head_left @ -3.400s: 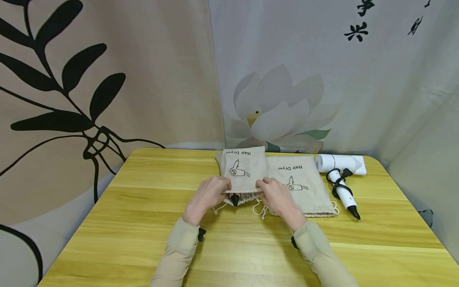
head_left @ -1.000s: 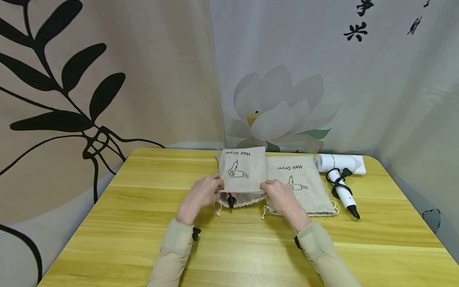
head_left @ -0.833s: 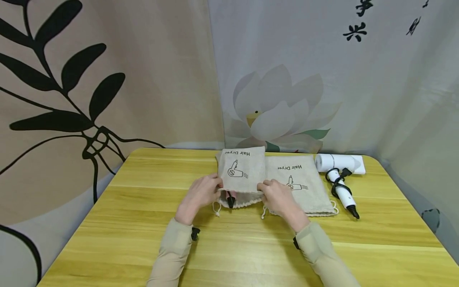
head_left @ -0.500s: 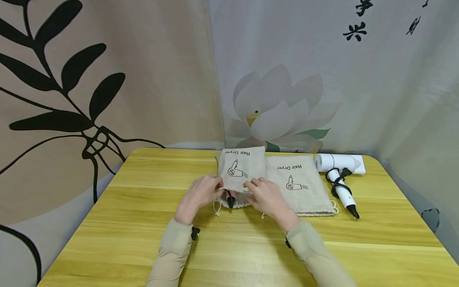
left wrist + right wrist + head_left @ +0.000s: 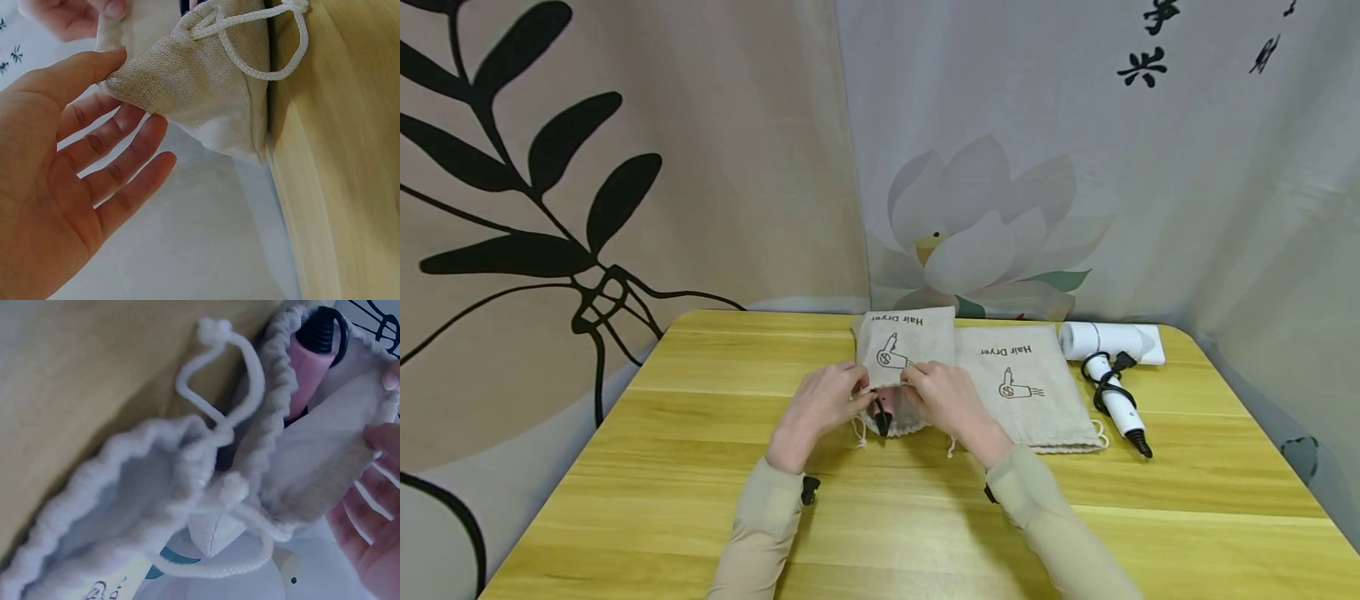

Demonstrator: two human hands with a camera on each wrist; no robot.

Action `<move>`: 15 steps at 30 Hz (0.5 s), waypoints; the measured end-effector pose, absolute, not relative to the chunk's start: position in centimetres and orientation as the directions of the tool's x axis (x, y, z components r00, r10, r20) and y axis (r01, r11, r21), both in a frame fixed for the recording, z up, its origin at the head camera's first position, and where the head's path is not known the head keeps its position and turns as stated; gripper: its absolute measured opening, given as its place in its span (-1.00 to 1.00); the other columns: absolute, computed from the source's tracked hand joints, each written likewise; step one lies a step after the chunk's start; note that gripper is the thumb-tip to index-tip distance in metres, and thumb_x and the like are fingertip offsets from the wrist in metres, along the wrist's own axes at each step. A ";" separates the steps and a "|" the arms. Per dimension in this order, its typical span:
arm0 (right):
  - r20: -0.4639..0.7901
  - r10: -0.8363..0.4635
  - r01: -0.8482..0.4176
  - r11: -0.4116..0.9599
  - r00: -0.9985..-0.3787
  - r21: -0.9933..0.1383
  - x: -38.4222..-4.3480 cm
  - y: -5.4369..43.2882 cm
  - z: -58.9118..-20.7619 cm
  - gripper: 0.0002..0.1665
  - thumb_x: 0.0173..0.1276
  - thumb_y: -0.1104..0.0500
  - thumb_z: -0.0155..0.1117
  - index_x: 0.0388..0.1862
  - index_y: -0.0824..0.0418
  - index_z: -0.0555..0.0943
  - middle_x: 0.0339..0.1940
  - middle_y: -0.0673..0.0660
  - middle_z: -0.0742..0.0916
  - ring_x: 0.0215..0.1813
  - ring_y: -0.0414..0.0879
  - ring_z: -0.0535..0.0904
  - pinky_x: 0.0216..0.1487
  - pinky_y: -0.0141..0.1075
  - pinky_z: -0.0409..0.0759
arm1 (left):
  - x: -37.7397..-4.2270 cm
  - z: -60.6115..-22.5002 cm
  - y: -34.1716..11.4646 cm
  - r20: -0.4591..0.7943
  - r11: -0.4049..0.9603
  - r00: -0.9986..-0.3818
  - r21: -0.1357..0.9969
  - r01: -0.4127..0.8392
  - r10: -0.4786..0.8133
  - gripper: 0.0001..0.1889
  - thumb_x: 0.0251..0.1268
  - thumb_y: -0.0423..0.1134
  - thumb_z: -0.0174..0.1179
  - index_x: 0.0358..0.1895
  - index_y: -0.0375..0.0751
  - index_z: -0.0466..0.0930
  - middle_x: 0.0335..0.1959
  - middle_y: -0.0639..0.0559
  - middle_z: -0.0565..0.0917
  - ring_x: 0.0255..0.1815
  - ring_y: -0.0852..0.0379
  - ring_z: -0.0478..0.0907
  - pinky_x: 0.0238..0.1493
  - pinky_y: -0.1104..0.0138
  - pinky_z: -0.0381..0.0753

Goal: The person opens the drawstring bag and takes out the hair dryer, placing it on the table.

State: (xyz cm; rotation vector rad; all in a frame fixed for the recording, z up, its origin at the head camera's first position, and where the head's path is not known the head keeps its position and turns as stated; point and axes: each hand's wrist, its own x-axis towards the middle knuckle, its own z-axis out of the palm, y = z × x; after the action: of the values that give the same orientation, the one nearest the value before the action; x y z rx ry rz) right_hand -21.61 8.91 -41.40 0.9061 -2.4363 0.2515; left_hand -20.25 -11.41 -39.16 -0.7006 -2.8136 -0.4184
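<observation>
A beige drawstring bag [image 5: 917, 337] printed "Hair Dryer" lies at the table's back middle, its mouth facing me. My left hand [image 5: 823, 408] pinches the left corner of the mouth between thumb and fingertips; its other fingers spread loosely in the left wrist view [image 5: 69, 150]. The right hand [image 5: 951, 408] pinches the upper rim nearer the middle, holding the mouth raised. Inside shows the pink handle [image 5: 309, 372] of what looks like a hair dryer, with a ribbed black end and black cord. The rest of it is hidden by the cloth.
A second printed drawstring bag [image 5: 1048, 421] lies flat just to the right, its gathered mouth toward me. Beyond it is a white hair dryer [image 5: 1112, 343] with black cord wound round its handle. A curtain [image 5: 760, 167] hangs behind the wooden table [image 5: 700, 400].
The right hand has slid left along the bag's rim from its right corner, and the rim is lifted higher. More of the pink handle shows. The left hand has stayed nearly still lately.
</observation>
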 end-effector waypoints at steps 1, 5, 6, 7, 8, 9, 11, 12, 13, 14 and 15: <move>0.543 -0.548 -0.652 0.758 -0.637 0.000 -21.7 8.9 -41.2 -0.94 0.19 0.19 0.36 -0.36 0.11 0.63 -0.47 -0.01 0.72 -0.50 -0.15 0.58 -0.56 -0.34 0.52 | -20.2 -39.1 -11.3 0.283 0.846 -0.860 0.215 0.487 0.424 -0.82 0.11 -0.12 0.35 -0.41 -0.13 0.59 -0.51 0.07 0.60 -0.62 0.28 0.33 -0.61 0.47 0.33; 0.581 -0.526 -0.652 0.758 -0.621 -0.010 -21.8 8.8 -40.6 -0.95 0.18 0.22 0.34 -0.37 0.14 0.63 -0.50 0.00 0.72 -0.54 -0.18 0.56 -0.58 -0.40 0.49 | -19.8 -38.8 -10.8 0.356 0.846 -0.835 0.179 0.501 0.419 -0.78 0.07 -0.09 0.37 -0.43 -0.13 0.58 -0.53 0.08 0.60 -0.65 0.28 0.31 -0.65 0.47 0.31; 0.592 -0.522 -0.653 0.757 -0.613 -0.008 -21.8 8.8 -40.4 -0.98 0.20 0.23 0.32 -0.37 0.15 0.63 -0.52 0.00 0.71 -0.56 -0.18 0.54 -0.59 -0.41 0.47 | -19.7 -38.7 -10.7 0.375 0.847 -0.827 0.168 0.505 0.419 -0.78 0.07 -0.08 0.37 -0.44 -0.13 0.57 -0.55 0.08 0.59 -0.66 0.28 0.30 -0.66 0.47 0.30; 0.601 -0.519 -0.654 0.757 -0.609 -0.009 -21.9 8.8 -40.3 -0.99 0.21 0.23 0.30 -0.38 0.15 0.63 -0.53 0.00 0.70 -0.57 -0.18 0.53 -0.61 -0.41 0.46 | -19.6 -38.6 -10.5 0.392 0.849 -0.820 0.152 0.505 0.417 -0.77 0.07 -0.07 0.37 -0.45 -0.12 0.57 -0.56 0.09 0.59 -0.67 0.27 0.30 -0.67 0.46 0.29; 0.607 -0.515 -0.652 0.758 -0.605 -0.008 -21.9 8.8 -40.2 -0.99 0.22 0.23 0.28 -0.38 0.15 0.63 -0.54 0.00 0.69 -0.58 -0.18 0.52 -0.62 -0.41 0.44 | -19.5 -38.5 -10.3 0.410 0.850 -0.810 0.136 0.509 0.419 -0.77 0.07 -0.07 0.37 -0.46 -0.12 0.57 -0.57 0.09 0.58 -0.68 0.27 0.30 -0.68 0.46 0.28; 0.612 -0.513 -0.654 0.757 -0.602 -0.008 -21.9 8.8 -40.1 -0.98 0.22 0.23 0.27 -0.39 0.16 0.62 -0.55 0.00 0.69 -0.59 -0.18 0.51 -0.63 -0.41 0.43 | -19.4 -38.4 -10.1 0.425 0.850 -0.800 0.118 0.513 0.424 -0.77 0.08 -0.08 0.37 -0.46 -0.12 0.57 -0.58 0.10 0.57 -0.68 0.27 0.31 -0.68 0.47 0.29; 0.617 -0.511 -0.653 0.757 -0.598 -0.006 -22.0 8.8 -40.0 -0.97 0.22 0.23 0.25 -0.38 0.16 0.62 -0.55 0.00 0.68 -0.58 -0.17 0.52 -0.63 -0.39 0.43 | -19.0 -38.2 -9.6 0.454 0.850 -0.776 0.074 0.522 0.437 -0.79 0.09 -0.10 0.36 -0.46 -0.13 0.57 -0.59 0.10 0.56 -0.67 0.24 0.34 -0.67 0.46 0.32; 0.619 -0.511 -0.654 0.757 -0.597 -0.006 -22.0 8.8 -40.0 -0.97 0.21 0.23 0.26 -0.38 0.16 0.63 -0.55 0.00 0.69 -0.58 -0.17 0.53 -0.63 -0.40 0.43 | -18.9 -38.1 -9.3 0.467 0.849 -0.764 0.050 0.525 0.445 -0.80 0.10 -0.11 0.35 -0.46 -0.13 0.57 -0.59 0.09 0.56 -0.66 0.23 0.37 -0.67 0.45 0.35; 0.620 -0.510 -0.654 0.756 -0.596 -0.007 -22.0 8.8 -39.9 -0.97 0.20 0.23 0.28 -0.37 0.16 0.63 -0.54 0.00 0.69 -0.57 -0.16 0.54 -0.63 -0.39 0.44 | -18.7 -38.0 -9.0 0.475 0.848 -0.754 0.030 0.530 0.454 -0.81 0.11 -0.13 0.34 -0.44 -0.14 0.58 -0.58 0.08 0.56 -0.65 0.22 0.40 -0.66 0.44 0.37; 0.621 -0.509 -0.654 0.757 -0.596 -0.006 -22.0 8.7 -39.9 -0.97 0.21 0.23 0.28 -0.36 0.16 0.63 -0.53 0.00 0.70 -0.56 -0.16 0.55 -0.63 -0.38 0.45 | -18.5 -37.9 -8.7 0.481 0.846 -0.745 0.011 0.533 0.463 -0.83 0.12 -0.15 0.33 -0.42 -0.15 0.59 -0.57 0.08 0.57 -0.63 0.20 0.43 -0.65 0.44 0.39; 0.623 -0.508 -0.654 0.757 -0.595 -0.007 -22.1 8.7 -39.9 -0.97 0.20 0.23 0.29 -0.35 0.16 0.63 -0.52 0.00 0.70 -0.55 -0.16 0.56 -0.63 -0.38 0.45 | -18.3 -37.8 -8.4 0.482 0.846 -0.740 -0.005 0.533 0.469 -0.84 0.14 -0.16 0.32 -0.41 -0.15 0.59 -0.56 0.07 0.57 -0.62 0.19 0.45 -0.65 0.43 0.41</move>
State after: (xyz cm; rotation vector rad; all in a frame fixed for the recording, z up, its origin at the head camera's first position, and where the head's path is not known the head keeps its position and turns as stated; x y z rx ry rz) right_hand -22.12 8.73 -39.86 0.8675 -2.3400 0.3118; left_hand -18.31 -8.43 -37.79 -0.7363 -2.5469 -0.1823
